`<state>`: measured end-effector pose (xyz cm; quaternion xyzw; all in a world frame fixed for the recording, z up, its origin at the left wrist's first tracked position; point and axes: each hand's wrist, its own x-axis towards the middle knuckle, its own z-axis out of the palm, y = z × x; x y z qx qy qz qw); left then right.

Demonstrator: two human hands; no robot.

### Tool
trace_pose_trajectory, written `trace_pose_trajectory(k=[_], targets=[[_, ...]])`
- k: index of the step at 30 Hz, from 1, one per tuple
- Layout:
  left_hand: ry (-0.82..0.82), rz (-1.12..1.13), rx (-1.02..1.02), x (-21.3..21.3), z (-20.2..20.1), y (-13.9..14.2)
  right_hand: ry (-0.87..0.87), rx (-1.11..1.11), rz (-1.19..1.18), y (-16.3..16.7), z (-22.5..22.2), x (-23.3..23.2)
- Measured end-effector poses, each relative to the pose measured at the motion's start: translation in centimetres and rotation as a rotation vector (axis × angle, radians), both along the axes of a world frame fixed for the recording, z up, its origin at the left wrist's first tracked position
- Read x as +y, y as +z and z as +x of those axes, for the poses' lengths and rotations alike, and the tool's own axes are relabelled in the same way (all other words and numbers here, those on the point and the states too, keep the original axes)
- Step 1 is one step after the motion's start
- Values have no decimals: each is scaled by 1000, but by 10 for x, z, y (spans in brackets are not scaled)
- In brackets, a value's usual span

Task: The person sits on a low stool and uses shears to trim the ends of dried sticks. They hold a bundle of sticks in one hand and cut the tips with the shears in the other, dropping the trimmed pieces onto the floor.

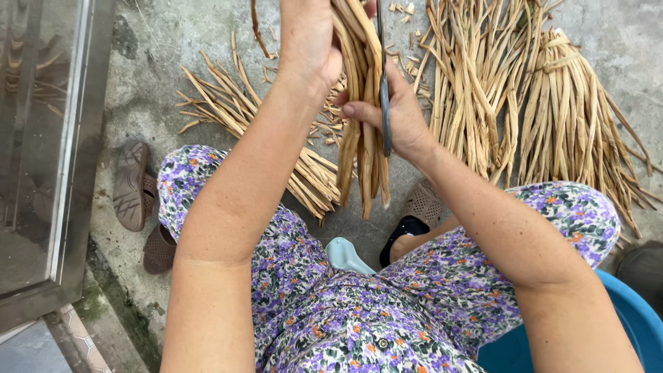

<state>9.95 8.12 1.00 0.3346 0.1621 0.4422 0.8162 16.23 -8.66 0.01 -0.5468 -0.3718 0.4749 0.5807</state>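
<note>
Fingers of the left hand (309, 43) are wrapped around a bundle of dried tan stalks (362, 110) at the upper centre of the frame, gripping it near its top, while the right hand (395, 110) just beside it closes thumb and fingers on a thin dark blade (384, 103) laid against the same bundle. The bundle hangs nearly upright, its long axis running top to bottom of the frame, with the loose ends pointing down toward the person's knees. Behind the hands, more dried stalks lie on the ground: a fanned heap (235, 110) at centre left, and two larger tied sheaves (539, 103) at upper right, their ends spreading toward the lower right. The surface is rough grey concrete floor (152, 41), mossy along its left edge, littered with short offcuts near the top. A brown sandal (131, 183) lies sole-up at left, another worn sandal (418, 207) sits at centre. A metal-framed glass door (41, 152) fills the left edge. Floral purple trousers (331, 304) cover the lap, and a blue plastic basin (621, 324) shows at lower right.
</note>
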Motion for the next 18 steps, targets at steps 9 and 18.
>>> trace_pose_trajectory(k=[9, 18], targets=[[-66, 381, 288, -20, -33, 4, 30, -17, -70, -63, -25, -15], [-240, 323, 230, 4, -85, -11, 173, -352, -237, -40, 9, -20]])
